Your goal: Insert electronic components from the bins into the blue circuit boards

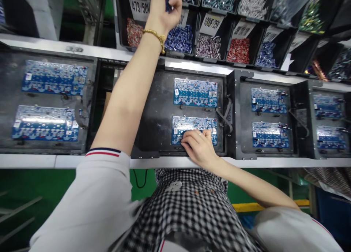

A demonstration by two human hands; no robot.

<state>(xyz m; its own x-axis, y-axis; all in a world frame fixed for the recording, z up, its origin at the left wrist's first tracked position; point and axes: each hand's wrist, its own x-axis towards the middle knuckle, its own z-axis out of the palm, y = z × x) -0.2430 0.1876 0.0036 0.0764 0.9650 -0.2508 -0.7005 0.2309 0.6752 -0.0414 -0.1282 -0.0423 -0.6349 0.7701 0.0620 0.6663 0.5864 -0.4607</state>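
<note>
My left hand (pixel 163 7), with a gold bracelet on its wrist, reaches up into the row of black parts bins (pixel 211 25). Its fingers are curled and pinched at the bin of blue capacitors (pixel 179 39); what they hold is hidden. My right hand (pixel 199 146) rests on the near blue circuit board (pixel 192 127) in the black carrier tray (pixel 156 116) straight ahead. Its fingers are bent and pressed onto the board's lower left part. A second blue board (pixel 195 92) lies just beyond it in the same tray.
More carrier trays with pairs of blue boards sit on the conveyor to the left (pixel 46 102) and right (pixel 268 116). Bins hold red (pixel 238 51), grey (pixel 207 46) and green (pixel 309 19) components behind white labels. A metal rail (pixel 246 162) edges the line in front.
</note>
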